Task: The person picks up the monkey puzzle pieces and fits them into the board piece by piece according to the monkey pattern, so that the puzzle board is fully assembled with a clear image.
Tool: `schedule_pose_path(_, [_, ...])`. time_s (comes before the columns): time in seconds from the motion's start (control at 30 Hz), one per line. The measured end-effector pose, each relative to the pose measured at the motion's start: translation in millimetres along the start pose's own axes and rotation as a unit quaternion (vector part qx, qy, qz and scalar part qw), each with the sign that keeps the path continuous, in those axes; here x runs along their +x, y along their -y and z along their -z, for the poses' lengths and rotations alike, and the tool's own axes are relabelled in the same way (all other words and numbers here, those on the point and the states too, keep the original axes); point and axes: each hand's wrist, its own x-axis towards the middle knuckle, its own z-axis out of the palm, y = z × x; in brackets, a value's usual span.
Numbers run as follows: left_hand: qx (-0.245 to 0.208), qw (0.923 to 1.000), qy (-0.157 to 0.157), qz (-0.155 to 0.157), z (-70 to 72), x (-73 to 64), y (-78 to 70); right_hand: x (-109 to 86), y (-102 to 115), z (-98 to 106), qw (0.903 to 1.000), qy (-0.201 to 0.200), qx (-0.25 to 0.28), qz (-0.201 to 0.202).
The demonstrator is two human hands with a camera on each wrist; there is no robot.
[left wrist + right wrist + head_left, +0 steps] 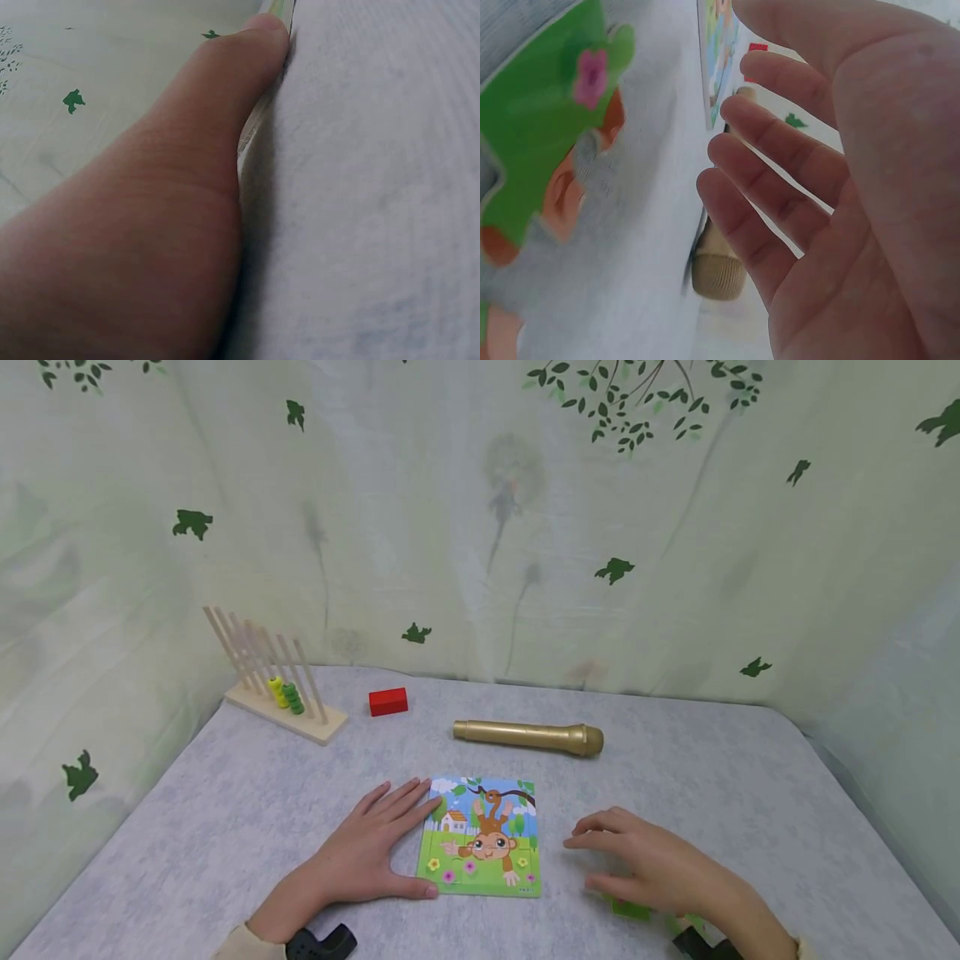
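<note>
A square jigsaw puzzle (487, 852) with a picture of a hanging monkey lies in front of me. My left hand (363, 853) rests spread at its left side, thumb tip and fingertips on the puzzle's edge. In the left wrist view the thumb (255, 45) lies along that edge. To the right of the puzzle hovers my right hand (645, 856), its fingers loosely bent and holding nothing. Beneath it are loose puzzle pieces, partly hidden by the hand; a green piece with a pink flower (551, 105) shows large in the right wrist view.
Behind the puzzle lies a gold microphone (525, 737). A red block (387, 702) is further left. At the back left stands a wooden peg rack (318, 731) with yellow and green beads. A leaf-printed curtain (465, 527) hangs behind the table (697, 760).
</note>
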Motion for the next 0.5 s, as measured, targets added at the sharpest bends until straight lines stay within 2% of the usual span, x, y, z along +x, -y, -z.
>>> schedule_pose_path(0.17, [0.001,1.0,0.001,0.0,0.4,-0.4,0.0,-9.8,-4,-2,0.9996,-0.024,-0.008,0.017])
schedule_pose_path(0.3, [0.001,1.0,0.002,0.0,0.5,-0.5,0.0,-16.4,-6,-1,1.0,-0.006,-0.003,0.0])
schedule_pose_path(0.4, [-0.001,1.0,0.003,0.0,1.0,-0.6,0.0,-20.7,-8,1,0.9995,0.016,0.001,-0.027])
schedule_pose_path(0.5, [-0.005,1.0,0.006,0.001,1.3,-0.4,-0.1,-25.2,-11,2,0.9992,0.021,-0.001,-0.033])
